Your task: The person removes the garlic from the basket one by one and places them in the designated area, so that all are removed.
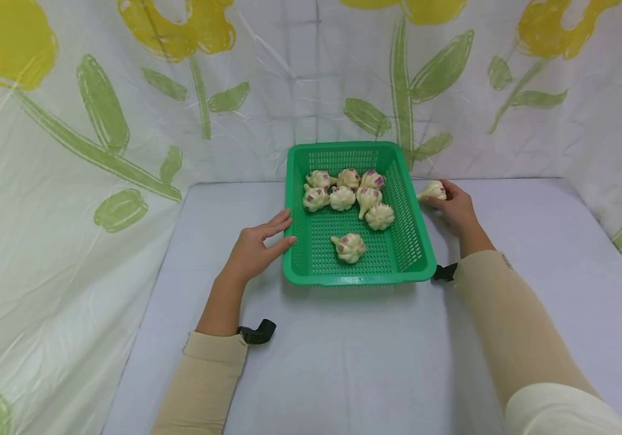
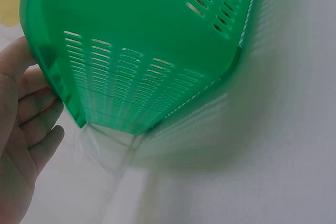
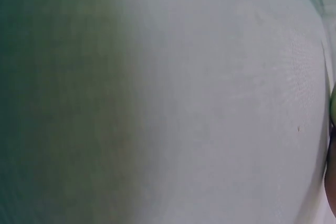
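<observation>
A green plastic basket (image 1: 360, 280) with slotted walls stands mid-table, several purple-streaked garlic bulbs grouped in its far half. One more garlic bulb (image 1: 349, 248) lies apart from them, nearer the front. At the basket's left rim, my left hand (image 1: 259, 248) touches the edge with extended fingers; the left wrist view shows these fingers (image 2: 39, 114) against the outside of the rim. Beyond the right wall, my right hand (image 1: 455, 208) pinches a garlic bulb (image 1: 433, 190) between thumb and fingers, its stem pointing left. Only a sliver of that hand shows in the right wrist view.
A white cloth covers the table (image 1: 354, 362). Behind it hangs a pale curtain (image 1: 267, 72) printed with yellow flowers and green leaves. Black wrist mounts (image 1: 258, 332) sit at both sleeve cuffs, the right one close to the basket's front right corner.
</observation>
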Action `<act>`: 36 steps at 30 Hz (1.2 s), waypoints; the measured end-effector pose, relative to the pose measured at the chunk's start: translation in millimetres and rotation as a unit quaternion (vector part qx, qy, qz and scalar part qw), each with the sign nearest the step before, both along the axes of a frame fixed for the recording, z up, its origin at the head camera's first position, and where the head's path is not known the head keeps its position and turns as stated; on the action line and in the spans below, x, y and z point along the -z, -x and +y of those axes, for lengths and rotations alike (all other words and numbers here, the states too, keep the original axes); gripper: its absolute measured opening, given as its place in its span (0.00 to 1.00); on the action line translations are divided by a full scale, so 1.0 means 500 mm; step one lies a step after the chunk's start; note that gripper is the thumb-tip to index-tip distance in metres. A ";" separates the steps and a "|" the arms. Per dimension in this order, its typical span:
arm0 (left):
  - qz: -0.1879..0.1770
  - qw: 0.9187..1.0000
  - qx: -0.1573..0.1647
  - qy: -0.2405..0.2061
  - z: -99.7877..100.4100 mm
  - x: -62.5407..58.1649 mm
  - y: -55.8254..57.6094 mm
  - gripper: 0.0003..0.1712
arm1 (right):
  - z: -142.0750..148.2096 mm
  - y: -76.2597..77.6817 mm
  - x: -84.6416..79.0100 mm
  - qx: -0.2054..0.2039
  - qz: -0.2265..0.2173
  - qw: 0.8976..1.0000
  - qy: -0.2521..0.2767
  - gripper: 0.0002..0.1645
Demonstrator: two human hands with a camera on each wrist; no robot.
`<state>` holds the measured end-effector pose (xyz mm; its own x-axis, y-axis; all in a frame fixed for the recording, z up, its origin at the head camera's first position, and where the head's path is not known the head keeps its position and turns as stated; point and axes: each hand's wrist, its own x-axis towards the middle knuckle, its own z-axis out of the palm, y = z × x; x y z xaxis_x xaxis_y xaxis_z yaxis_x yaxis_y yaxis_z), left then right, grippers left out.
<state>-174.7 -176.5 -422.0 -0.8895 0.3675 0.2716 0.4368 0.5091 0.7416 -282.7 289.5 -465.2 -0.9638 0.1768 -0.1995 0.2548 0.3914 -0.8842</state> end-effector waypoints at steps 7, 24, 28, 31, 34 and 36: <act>-0.001 1.000 -0.001 -0.001 0.000 -0.001 0.000 0.29 | -0.003 -0.004 -0.003 0.003 -0.004 1.000 0.019 0.52; -0.001 1.000 -0.002 -0.002 -0.001 0.005 0.001 0.29 | -0.004 -0.005 -0.005 0.013 -0.025 0.999 0.040 0.54; -0.003 1.000 -0.001 -0.007 0.000 0.004 0.001 0.29 | -0.006 -0.004 -0.006 0.015 -0.034 0.998 0.051 0.55; -0.001 1.000 0.000 -0.007 0.000 0.005 0.002 0.29 | -0.006 -0.003 -0.006 0.011 -0.034 0.998 0.052 0.55; 0.001 1.000 0.000 -0.007 0.000 0.004 0.002 0.29 | -0.006 -0.003 -0.007 0.005 -0.033 0.998 0.044 0.54; -0.001 1.000 -0.001 -0.007 0.000 0.003 0.002 0.29 | -0.005 -0.004 -0.008 0.002 -0.031 0.999 0.041 0.54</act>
